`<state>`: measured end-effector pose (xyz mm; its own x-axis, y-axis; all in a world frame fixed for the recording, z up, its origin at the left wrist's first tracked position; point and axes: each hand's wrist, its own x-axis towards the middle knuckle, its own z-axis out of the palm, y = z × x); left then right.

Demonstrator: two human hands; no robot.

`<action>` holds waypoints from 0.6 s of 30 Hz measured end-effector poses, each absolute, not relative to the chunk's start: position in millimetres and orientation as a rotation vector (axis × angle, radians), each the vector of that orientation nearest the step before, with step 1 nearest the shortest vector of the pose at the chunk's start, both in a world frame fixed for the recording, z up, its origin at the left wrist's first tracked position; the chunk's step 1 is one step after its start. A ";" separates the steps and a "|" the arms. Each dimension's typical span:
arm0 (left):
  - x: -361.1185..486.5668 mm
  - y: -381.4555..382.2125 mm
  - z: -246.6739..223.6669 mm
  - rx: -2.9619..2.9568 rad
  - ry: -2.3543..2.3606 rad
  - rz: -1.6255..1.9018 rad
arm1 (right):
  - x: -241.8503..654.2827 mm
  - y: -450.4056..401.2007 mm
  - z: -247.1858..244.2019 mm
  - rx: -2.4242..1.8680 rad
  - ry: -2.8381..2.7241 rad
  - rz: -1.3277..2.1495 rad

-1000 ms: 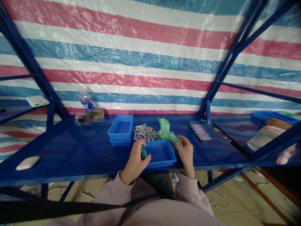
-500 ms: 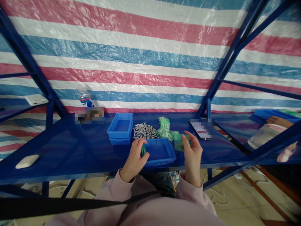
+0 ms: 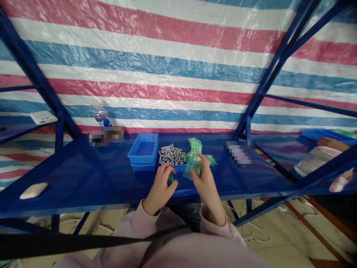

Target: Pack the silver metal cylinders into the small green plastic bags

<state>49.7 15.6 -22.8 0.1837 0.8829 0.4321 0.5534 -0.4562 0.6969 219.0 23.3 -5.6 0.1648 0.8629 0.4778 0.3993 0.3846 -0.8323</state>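
My left hand (image 3: pixel 161 190) is closed around a small dark green item (image 3: pixel 170 179), mostly hidden by the fingers. A clear green plastic bag (image 3: pixel 191 169) hangs from my right hand (image 3: pixel 205 184), pinched between thumb and fingers. Both hands are over the low blue tray (image 3: pixel 180 168), and the bag and right hand cover much of it. Just beyond lies a heap of small silver cylindrical batteries (image 3: pixel 172 154). More green plastic bags (image 3: pixel 195 145) lie crumpled to the right of the heap.
Stacked blue bins (image 3: pixel 143 150) stand left of the batteries. A phone (image 3: pixel 239 152) lies on the right, a white rounded object (image 3: pixel 34 190) on the left. A water bottle (image 3: pixel 102 116) stands at the back. Another person's hand (image 3: pixel 333 143) shows at far right, beyond a blue frame post.
My right hand has moved left with the green plastic bag, from beside the tray to above it. My left hand has hardly moved and still grips the green item.
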 end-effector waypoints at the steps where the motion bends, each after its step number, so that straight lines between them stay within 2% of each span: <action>1: 49.7 15.5 -22.9 2.080 1.356 1.169 | 219.7 23.3 -5.2 -1.218 -1.428 0.482; 10: 51.6 15.8 -25.2 2.024 1.343 1.189 | 221.3 21.5 -2.1 -1.329 -1.394 0.614; 18: 52.6 15.0 -25.5 1.964 1.318 1.220 | 223.8 24.7 -5.2 -1.354 -1.443 0.519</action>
<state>52.6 15.0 -25.5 0.1408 0.9015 0.4093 0.4778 -0.4240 0.7694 223.8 24.7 -5.2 0.1814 0.9059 0.3826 0.4550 0.2675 -0.8493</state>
